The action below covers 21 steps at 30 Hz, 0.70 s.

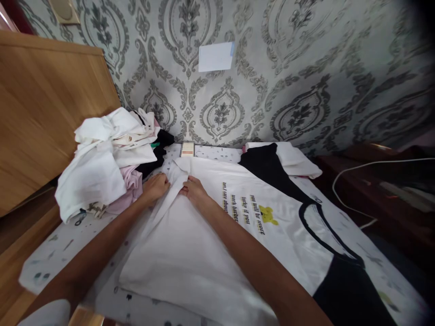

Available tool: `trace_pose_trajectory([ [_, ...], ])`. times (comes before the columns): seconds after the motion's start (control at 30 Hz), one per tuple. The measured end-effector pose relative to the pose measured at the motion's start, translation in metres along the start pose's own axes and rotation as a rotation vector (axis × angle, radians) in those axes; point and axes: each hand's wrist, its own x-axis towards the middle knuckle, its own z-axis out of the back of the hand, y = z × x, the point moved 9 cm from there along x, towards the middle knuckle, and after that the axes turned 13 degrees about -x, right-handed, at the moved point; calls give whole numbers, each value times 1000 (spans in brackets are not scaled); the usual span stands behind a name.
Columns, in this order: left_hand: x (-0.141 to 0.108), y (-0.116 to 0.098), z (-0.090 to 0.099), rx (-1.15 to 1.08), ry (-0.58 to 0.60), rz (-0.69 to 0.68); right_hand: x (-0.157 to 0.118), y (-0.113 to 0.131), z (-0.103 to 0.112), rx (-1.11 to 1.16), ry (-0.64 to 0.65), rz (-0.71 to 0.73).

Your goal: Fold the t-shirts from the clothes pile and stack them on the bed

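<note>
A white T-shirt (210, 240) with black sleeves, a black collar, printed lettering and a small yellow bear lies spread on a patterned white cloth, its collar toward the right. My left hand (157, 186) is closed on the shirt's bottom edge near the far corner. A short distance to its right, my right hand (195, 188) pinches the same edge, where the fabric is folded over in a narrow strip. The fingertips of both hands are partly hidden by the cloth. My forearms cross above the shirt's near part.
A heap of crumpled clothes (98, 167) lies at the left beside a wooden panel (50, 99). Behind the shirt are a small box (187, 149) and a folded white garment (295, 160). Patterned wallpaper covers the wall (220, 104). A white cable (340, 176) hangs at the right.
</note>
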Motion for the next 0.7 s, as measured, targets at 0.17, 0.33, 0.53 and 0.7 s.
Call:
trace_pose_trajectory([
  [0.17,3,8,6,49,21,34,-4,2,-2,11,28,9],
  [0.33,8,9,6,76,33,31,-6,4,-9,1,107,14],
  [0.53,41,-2,8,39,-19,22,-10,7,-10,20,119,45],
  [0.7,82,-28,7,-23,-90,-71,-9,7,-10,26,131,34],
])
